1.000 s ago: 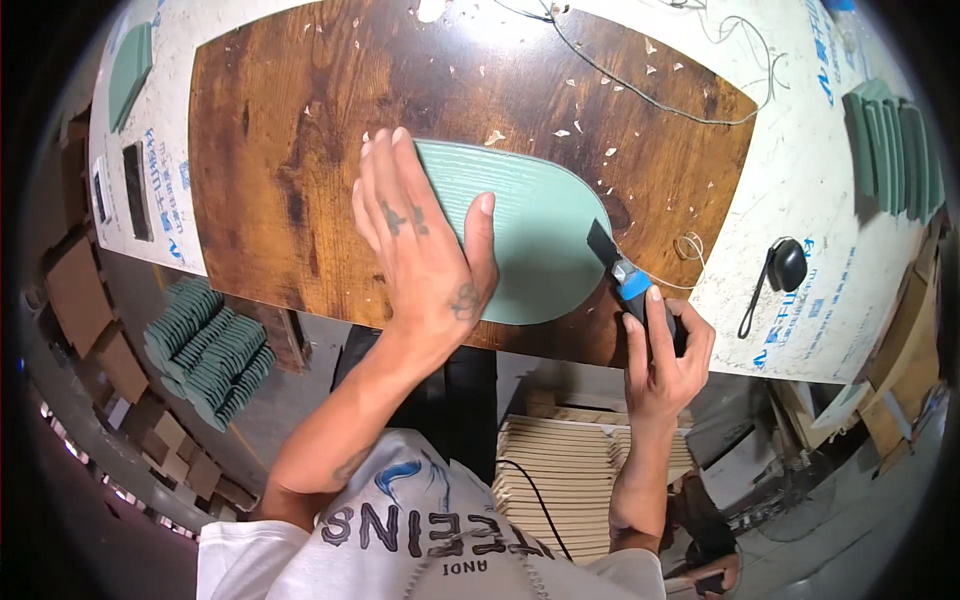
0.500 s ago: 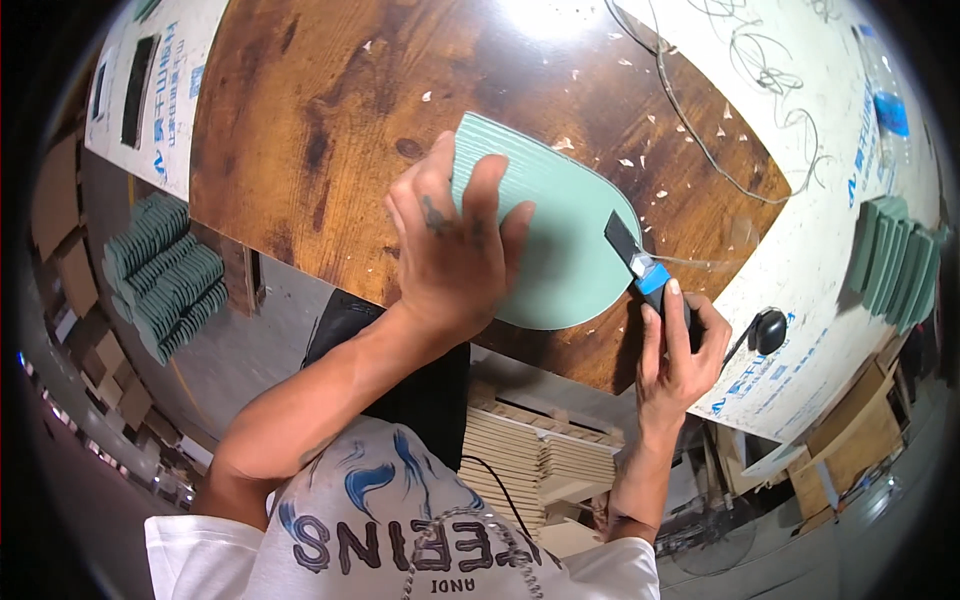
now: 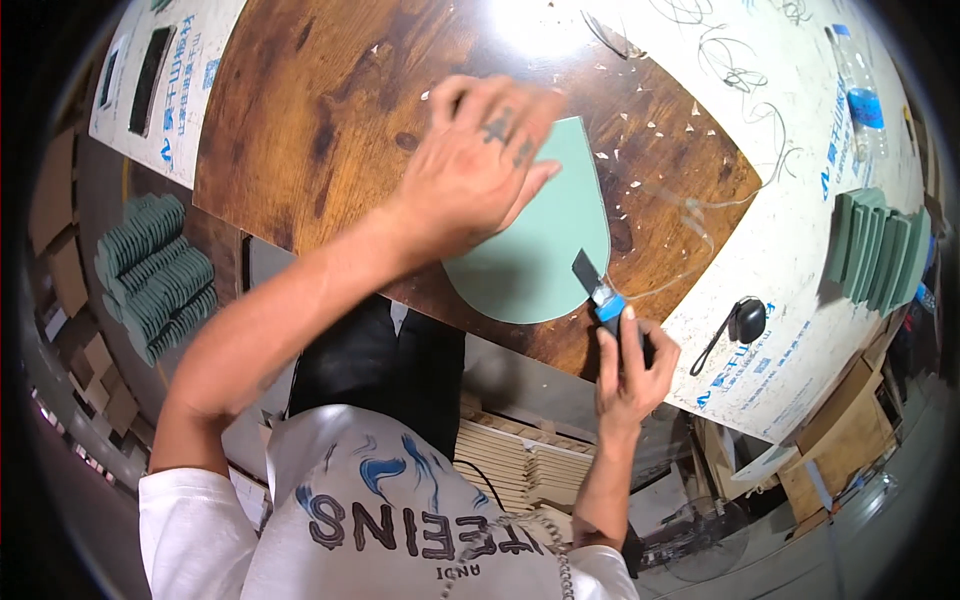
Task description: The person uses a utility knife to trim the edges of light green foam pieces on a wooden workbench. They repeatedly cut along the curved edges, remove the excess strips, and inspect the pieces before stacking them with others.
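Right hand (image 3: 637,368) grasping knife (image 3: 606,302) at 4 o'clock of panel (image 3: 545,245). Left hand (image 3: 470,165) over panel's 10 o'clock, blurred; can't tell grip.

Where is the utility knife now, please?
In the head view, the utility knife is right of centre, in the right hand, its blade over the green piece.

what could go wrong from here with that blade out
The utility knife in the right hand has its blade over the green panel, so a careless turn might scratch the surface. The bare left hand is above the same panel, so a slip could nick that hand.
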A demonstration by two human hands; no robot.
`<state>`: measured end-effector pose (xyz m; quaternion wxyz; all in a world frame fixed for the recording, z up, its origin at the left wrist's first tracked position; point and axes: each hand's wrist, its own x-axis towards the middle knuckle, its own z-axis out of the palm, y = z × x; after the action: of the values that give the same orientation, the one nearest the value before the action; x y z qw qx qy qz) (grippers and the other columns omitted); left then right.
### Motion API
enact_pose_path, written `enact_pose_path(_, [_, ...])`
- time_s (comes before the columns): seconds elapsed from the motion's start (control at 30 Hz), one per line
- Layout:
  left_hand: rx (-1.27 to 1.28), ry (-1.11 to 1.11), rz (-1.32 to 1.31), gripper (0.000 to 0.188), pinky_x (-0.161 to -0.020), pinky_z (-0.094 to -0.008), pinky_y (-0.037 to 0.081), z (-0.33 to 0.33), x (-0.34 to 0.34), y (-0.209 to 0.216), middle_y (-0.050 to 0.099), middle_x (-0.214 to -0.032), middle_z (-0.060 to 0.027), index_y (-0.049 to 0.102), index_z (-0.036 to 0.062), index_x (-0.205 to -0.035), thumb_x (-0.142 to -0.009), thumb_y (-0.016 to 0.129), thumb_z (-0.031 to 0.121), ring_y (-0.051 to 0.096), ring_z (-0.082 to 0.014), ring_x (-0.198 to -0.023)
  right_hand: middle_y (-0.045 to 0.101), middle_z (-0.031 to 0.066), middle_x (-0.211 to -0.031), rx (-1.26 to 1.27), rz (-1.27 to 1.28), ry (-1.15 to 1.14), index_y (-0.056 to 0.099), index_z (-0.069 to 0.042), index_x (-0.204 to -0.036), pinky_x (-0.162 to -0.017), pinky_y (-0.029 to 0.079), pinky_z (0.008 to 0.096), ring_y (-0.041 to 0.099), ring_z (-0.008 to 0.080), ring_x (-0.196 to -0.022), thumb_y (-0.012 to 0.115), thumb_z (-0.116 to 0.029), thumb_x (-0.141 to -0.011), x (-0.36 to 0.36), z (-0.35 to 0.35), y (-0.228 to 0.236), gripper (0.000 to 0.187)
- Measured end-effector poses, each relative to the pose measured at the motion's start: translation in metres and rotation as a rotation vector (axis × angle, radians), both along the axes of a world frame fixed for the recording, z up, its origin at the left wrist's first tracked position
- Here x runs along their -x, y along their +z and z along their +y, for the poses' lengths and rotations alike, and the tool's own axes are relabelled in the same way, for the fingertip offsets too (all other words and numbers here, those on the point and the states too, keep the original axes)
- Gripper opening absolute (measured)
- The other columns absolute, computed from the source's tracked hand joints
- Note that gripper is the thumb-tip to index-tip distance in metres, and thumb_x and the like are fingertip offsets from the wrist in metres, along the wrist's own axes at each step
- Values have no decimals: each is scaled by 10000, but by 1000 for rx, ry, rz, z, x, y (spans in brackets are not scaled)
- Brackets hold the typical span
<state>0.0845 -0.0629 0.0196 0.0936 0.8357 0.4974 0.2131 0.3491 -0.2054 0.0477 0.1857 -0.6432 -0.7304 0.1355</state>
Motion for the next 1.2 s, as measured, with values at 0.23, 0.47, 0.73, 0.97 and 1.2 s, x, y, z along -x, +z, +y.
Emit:
enact_pose_path(0.23, [77, 405, 9, 376, -906, -498, 377, -24, -33, -8, 537, -1150, -179, 556, 3, -1190, -898, 689, 198, 482, -366, -1062, 632, 125, -997, -11, 25, -136, 757, -77, -1171, -707, 492, 381, 572, 276, -870, 877, -97, -735, 10, -7, -3, 452])
enact_pose_path(0.47, [56, 298, -31, 376, -872, -490, 395, -22, -26, -11, 535, -1139, -188, 560, -7, -1201, -892, 689, 163, 487, -365, -1026, 640, 124, -978, -25, 13, -16, 755, -68, -1166, -693, 485, 362, 570, 270, -852, 877, -99, -725, 1, 13, -1, 459])
enact_pose_path(0.73, [45, 274, -86, 413, -824, -497, 392, -21, -22, -12, 533, -1136, -190, 533, -27, -1231, -883, 679, 139, 504, -370, -983, 638, 126, -959, -32, 30, 99, 758, -68, -1155, -683, 477, 369, 573, 278, -821, 875, -110, -725, -3, 52, -2, 448])
enact_pose_path(0.97, [69, 330, -99, 377, -850, -496, 408, -23, -25, -16, 537, -1147, -165, 525, 21, -1265, -959, 615, 222, 509, -364, -985, 647, 124, -954, -80, 70, 204, 753, -86, -1183, -681, 479, 369, 579, 271, -805, 864, -118, -749, 18, 115, -11, 449])
enact_pose_path(1.2, [115, 321, -76, 321, -846, -484, 414, -30, -30, -7, 550, -1139, -149, 565, 37, -1201, -929, 639, 190, 523, -349, -1003, 656, 106, -898, -179, 56, 136, 766, -124, -1156, -664, 516, 356, 619, 241, -778, 783, -236, -875, 54, 188, -10, 303])
